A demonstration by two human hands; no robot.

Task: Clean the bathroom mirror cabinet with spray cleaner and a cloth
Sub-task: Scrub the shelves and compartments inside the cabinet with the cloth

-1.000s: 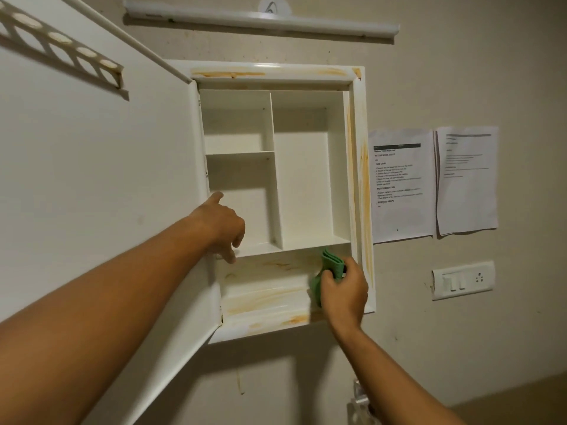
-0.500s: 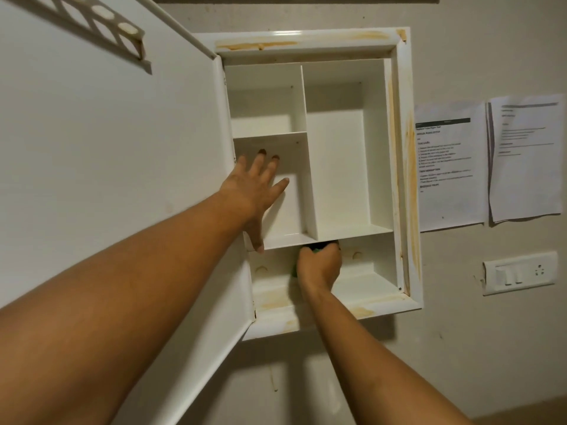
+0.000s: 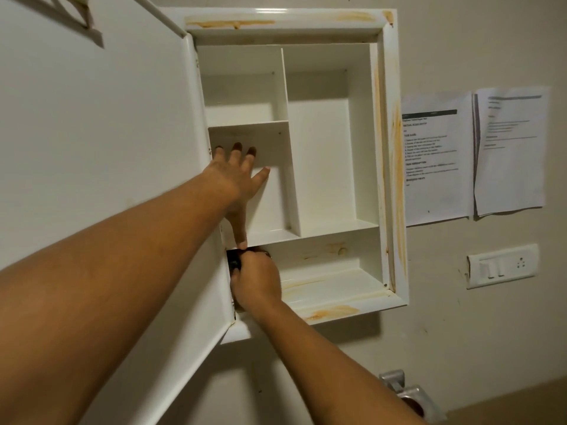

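Roughly, we judge the job under way but far from done. The cabinet (image 3: 388, 87) hangs on the wall with its door (image 3: 92, 148) swung open to the left. Its three upper compartments look white and clean. Orange streaks (image 3: 331, 311) mark the bottom ledge, the floor of the bottom compartment, the right frame and the top frame. The door's mirror face is turned away from us, so we cannot tell how it looks.

Our right hand (image 3: 256, 277) is at the left end of the bottom compartment, fingers curled round a dark scrap that we take for the cloth (image 3: 234, 264) (too little shows to be sure). Our left hand (image 3: 236, 179) is spread wide in the middle-left compartment, holding nothing, with the thumb down at the shelf edge. No spray bottle is in view.

Right of the cabinet, two papers (image 3: 435, 161) are stuck on the wall, with a switch plate (image 3: 503, 265) below them.
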